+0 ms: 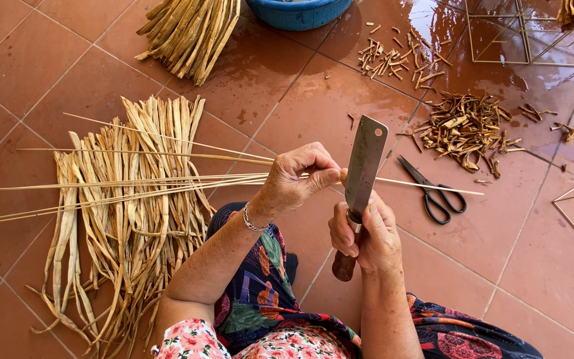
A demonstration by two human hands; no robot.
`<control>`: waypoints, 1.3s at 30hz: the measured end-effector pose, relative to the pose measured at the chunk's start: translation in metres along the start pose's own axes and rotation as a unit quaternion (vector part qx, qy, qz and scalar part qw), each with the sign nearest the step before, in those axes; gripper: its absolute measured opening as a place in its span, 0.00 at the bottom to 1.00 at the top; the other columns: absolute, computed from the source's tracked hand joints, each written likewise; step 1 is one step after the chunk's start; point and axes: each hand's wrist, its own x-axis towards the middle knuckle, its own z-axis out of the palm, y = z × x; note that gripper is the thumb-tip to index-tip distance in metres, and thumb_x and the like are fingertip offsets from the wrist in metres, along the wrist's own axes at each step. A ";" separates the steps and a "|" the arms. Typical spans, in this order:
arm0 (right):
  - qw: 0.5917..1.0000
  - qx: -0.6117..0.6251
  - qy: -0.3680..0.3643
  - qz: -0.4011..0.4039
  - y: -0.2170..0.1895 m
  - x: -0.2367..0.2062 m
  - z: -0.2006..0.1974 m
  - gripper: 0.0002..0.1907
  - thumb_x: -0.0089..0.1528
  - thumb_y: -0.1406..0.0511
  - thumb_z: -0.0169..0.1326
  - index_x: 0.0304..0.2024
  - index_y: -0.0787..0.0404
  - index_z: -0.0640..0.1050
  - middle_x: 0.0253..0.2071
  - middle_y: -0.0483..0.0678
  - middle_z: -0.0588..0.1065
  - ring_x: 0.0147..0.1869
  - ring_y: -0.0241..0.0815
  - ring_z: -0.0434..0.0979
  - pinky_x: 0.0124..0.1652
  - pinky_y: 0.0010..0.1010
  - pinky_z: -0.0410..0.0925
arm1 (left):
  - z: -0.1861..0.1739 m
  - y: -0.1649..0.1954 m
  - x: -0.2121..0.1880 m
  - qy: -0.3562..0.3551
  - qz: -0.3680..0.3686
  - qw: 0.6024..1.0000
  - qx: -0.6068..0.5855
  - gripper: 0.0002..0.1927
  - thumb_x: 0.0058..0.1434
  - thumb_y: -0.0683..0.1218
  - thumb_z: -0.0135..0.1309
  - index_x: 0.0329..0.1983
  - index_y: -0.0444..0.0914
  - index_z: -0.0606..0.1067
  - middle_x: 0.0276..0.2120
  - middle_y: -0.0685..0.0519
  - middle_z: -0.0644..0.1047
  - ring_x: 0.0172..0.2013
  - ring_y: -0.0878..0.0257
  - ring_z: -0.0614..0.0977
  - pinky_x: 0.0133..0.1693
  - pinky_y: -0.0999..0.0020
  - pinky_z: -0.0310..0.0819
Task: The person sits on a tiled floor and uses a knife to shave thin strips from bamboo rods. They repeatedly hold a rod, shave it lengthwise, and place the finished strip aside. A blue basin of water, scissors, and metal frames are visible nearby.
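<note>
**What we're wearing today**

So here's our outfit from above. We've got a thin silver bracelet (255, 221) on our left wrist, little beaded links by the look of it. Our top (247, 342) is pale with pink and red flowers and small green leaves. Our trousers (270, 292) are dark navy with big bold patterns in red, orange, green and a bit of teal. Forearms are bare, with no rings showing on our fingers.

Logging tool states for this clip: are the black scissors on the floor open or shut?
Shut. The scissors lie flat on the tiles, blades together in one point and the two handle loops side by side.
</note>
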 end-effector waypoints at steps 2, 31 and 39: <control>1.000 -0.001 0.002 -0.001 0.001 0.000 0.000 0.32 0.73 0.55 0.49 0.72 0.69 0.62 0.23 0.48 0.66 0.18 0.31 0.58 0.20 0.22 0.56 | 0.000 0.000 0.000 -0.004 -0.003 1.000 -0.009 0.06 0.68 0.44 0.60 0.38 0.35 0.79 0.34 0.59 0.75 0.32 0.77 0.71 0.32 0.81 0.67; 0.999 -0.005 0.052 0.004 0.009 0.003 0.001 0.23 0.75 0.55 0.42 0.66 0.62 0.66 0.21 0.46 0.63 0.18 0.33 0.57 0.20 0.24 0.55 | -0.001 -0.003 0.004 -0.033 0.005 0.999 0.017 0.05 0.67 0.41 0.61 0.37 0.34 0.78 0.35 0.57 0.75 0.34 0.74 0.74 0.34 0.78 0.71; 0.999 0.037 0.017 0.018 -0.005 0.005 -0.004 0.30 0.73 0.55 0.45 0.72 0.63 0.61 0.22 0.48 0.64 0.17 0.32 0.57 0.18 0.22 0.54 | -0.018 -0.004 0.008 -0.063 -0.036 0.993 0.096 0.09 0.68 0.45 0.60 0.40 0.33 0.82 0.30 0.58 0.78 0.31 0.74 0.74 0.31 0.78 0.69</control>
